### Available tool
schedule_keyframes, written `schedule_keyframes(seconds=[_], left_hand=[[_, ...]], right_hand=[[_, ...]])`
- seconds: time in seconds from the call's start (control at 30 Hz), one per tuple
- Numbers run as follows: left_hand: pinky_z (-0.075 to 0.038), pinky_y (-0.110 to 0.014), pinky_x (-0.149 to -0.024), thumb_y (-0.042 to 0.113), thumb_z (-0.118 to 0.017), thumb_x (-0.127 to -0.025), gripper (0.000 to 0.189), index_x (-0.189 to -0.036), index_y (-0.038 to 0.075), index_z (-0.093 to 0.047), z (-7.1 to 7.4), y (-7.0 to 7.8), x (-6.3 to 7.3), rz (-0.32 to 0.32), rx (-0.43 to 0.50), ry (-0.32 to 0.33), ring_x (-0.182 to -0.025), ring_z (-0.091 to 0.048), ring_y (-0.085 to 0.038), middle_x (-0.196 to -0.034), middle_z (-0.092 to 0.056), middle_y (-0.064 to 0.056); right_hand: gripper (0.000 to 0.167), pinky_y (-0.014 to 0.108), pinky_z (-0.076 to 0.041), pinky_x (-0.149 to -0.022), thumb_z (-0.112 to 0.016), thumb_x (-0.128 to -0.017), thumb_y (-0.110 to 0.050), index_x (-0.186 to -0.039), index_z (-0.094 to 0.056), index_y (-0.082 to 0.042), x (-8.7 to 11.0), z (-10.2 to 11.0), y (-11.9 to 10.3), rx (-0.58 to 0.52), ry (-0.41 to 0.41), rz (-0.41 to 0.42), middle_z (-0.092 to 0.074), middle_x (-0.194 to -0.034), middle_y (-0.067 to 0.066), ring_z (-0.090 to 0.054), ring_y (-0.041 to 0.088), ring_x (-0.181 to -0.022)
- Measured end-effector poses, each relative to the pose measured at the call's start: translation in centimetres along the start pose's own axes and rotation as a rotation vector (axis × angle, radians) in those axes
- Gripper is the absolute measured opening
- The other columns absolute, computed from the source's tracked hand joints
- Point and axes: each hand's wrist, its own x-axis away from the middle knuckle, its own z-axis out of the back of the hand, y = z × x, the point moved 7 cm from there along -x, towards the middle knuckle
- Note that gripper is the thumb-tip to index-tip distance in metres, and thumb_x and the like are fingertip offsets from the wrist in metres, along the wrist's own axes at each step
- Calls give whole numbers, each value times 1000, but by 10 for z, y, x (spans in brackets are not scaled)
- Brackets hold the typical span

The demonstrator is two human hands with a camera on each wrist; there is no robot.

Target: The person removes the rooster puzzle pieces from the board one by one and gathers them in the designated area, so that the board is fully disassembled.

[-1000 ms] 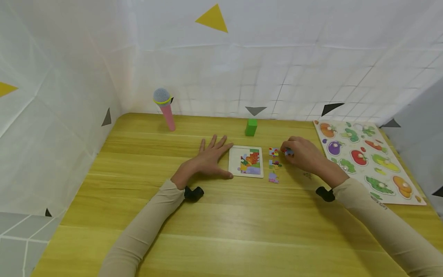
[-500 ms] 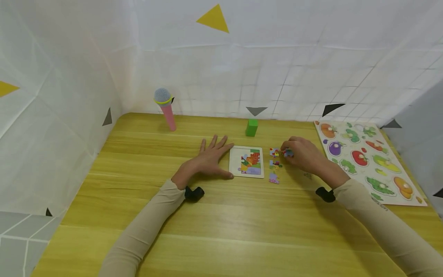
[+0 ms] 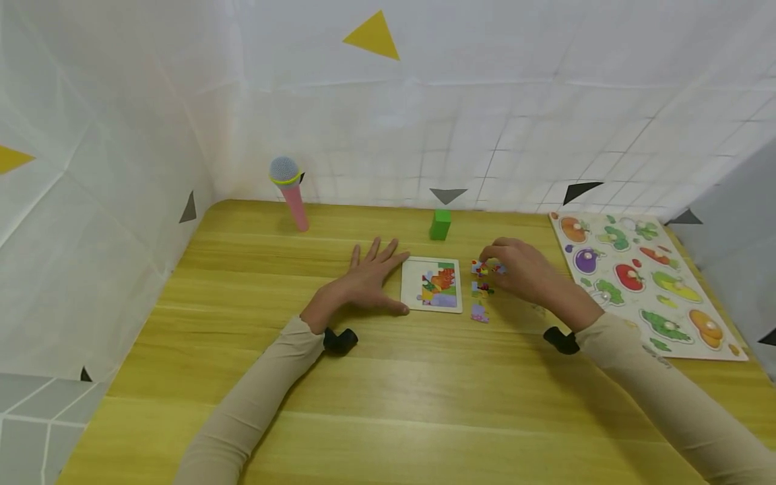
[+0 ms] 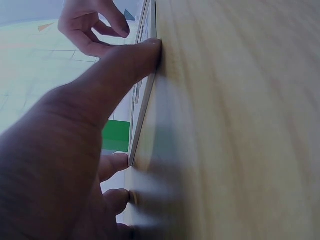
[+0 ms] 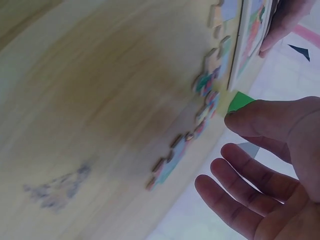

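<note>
Wood-grain table (image 3: pixel 388 404), white sheeting (image 3: pixel 339 114), puzzle pieces (image 3: pixel 479 312)

Sheet-walled booth (image 3: pixel 364 128) (wht), wd tbl (image 3: pixel 376 411)

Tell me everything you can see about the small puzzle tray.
The puzzle tray is a thin, pale, roughly square board with a rim; it looks wooden. It lies flat on the table, partly filled: colourful joined pieces with orange, green and lilac cover much of its right side, while a bare strip shows at the left. The left hand spans its left edge, touching near both corners.
</note>
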Motion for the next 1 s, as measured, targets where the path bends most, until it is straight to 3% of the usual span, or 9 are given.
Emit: schedule_keyframes(seconds=[0.27,0.77,1.0], left_hand=[[15,-62,-112,67,-74,-78,111,-162,24,-17,-1,-1,0,-10,2,11,-150,15,-35,-168,5,-7],[14,-63,-112,66,-74,-77,111,-162,23,-17,0,2,0,-9,0,5,-150,15,-35,-168,5,-6],[13,-63,-112,67,-74,-77,111,-162,23,-18,0,1,0,-7,-6,9,-150,15,-35,-168,5,-7]], right_hand=[[21,49,-53,-76,-80,-82,-4,-103,-74,-2,-8,0,-13,-23,32,37,-68,-104,15,-64,34,-93],[22,49,-54,-78,-75,-84,-1,-106,-74,-1,-21,-9,-39,-87,9,63,-69,-106,14,-65,33,-97],[23,48,-54,-83,-77,-83,-3,-106,-74,-1,-30,-16,-47,-90,-34,25,-72,-106,12,-65,33,-100]])
